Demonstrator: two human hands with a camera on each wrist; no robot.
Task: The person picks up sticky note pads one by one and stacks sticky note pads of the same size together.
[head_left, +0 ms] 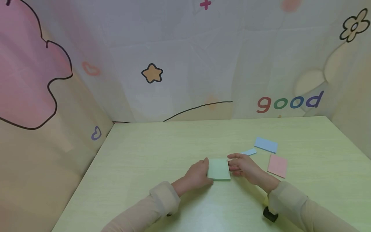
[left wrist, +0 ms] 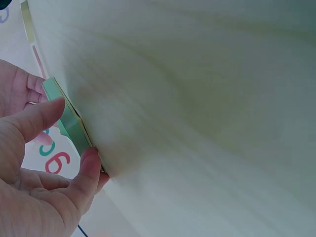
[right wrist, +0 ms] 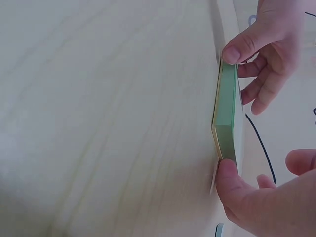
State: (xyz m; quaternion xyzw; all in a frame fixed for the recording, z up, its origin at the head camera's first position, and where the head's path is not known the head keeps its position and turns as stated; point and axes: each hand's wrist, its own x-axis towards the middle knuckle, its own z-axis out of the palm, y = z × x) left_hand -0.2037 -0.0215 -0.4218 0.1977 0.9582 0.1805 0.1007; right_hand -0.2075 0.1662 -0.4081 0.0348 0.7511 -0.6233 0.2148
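A pale green square pad of stacked paper (head_left: 218, 169) is lying on a light green wood-grained tabletop (head_left: 130, 154), between two bare hands. At the pad's 9 o'clock side, the left hand (head_left: 196, 174) is pinching the pad between thumb and fingers; the right-wrist view is showing the thumb on a corner, with the remaining fingers partly disappearing behind the pad. At the 3 o'clock side, the right hand (head_left: 246, 167) is touching the pad with at least one fingertip; whether its fingers are pinching or merely resting there cannot be told, as pad and hand are hiding part of the contact. A thin yellowish layer is running along the pad's lower edge in both wrist views, its nature being hard to make out.

Toward 2 o'clock from the pad, a light blue narrow strip (head_left: 250, 151) is lying partly concealed by the right hand, and a light blue rectangular pad (head_left: 266, 145) is lying beyond it. Toward 3 o'clock, past the right hand, a pink rectangular pad (head_left: 277, 166) is lying flat. Toward 4 o'clock, a yellow item (head_left: 265, 201) is showing only a sliver beside the beige right sleeve (head_left: 290, 199), with a black object (head_left: 271, 214) protruding below, largely covered.
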